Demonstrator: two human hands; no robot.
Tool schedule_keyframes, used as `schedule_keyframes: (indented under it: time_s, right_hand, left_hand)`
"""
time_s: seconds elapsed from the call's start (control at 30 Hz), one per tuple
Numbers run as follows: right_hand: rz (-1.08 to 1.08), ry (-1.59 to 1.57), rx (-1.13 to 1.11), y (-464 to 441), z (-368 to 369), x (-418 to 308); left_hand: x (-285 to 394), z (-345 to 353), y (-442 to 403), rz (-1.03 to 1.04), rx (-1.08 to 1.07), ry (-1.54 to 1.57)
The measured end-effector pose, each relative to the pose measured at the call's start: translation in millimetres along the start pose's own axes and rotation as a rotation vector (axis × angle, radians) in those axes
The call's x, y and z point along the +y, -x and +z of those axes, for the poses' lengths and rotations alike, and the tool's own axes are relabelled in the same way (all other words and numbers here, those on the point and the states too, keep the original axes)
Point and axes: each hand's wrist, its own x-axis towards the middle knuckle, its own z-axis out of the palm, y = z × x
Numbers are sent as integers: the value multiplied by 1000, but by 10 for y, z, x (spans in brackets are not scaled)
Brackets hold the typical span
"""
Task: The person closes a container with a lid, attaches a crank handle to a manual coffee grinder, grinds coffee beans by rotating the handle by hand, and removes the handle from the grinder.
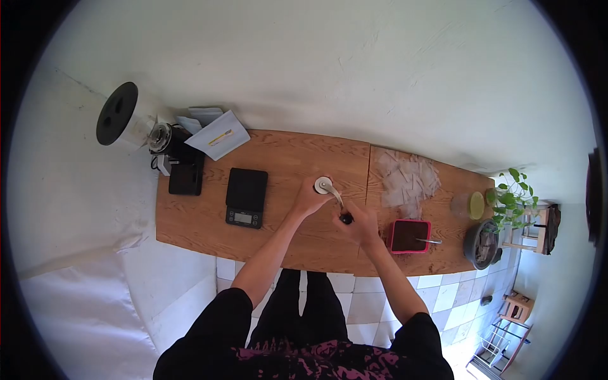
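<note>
By the left hand [309, 197], closed around it, the grinder [323, 185] is held over the middle of the worktop [304, 244]; by the right hand [363, 223], its knob [346, 218] is gripped. The crank [336, 192] is best swept smoothly, with the grinder firmly braced. The scale [247, 190] is placed left, the tub [392, 237] right.

Count at the worktop [304, 247]: crank grinder [323, 185], one; digital scale [246, 197], one; pink tray [392, 237], one; spoon [433, 241], one; dark basin [470, 246], one; leafy plant [512, 201], one.
</note>
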Motion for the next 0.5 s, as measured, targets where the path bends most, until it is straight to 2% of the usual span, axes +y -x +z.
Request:
schedule_keyframes:
  time_s: [0.3,0.5]
  right_hand:
    - [-21,17,-15,39,286,28]
    - [-130,-5,-110,37,310,4]
  left_hand:
    - [-292,113,-180,-19,-50,88]
    - [-408,132,-80,42,39,86]
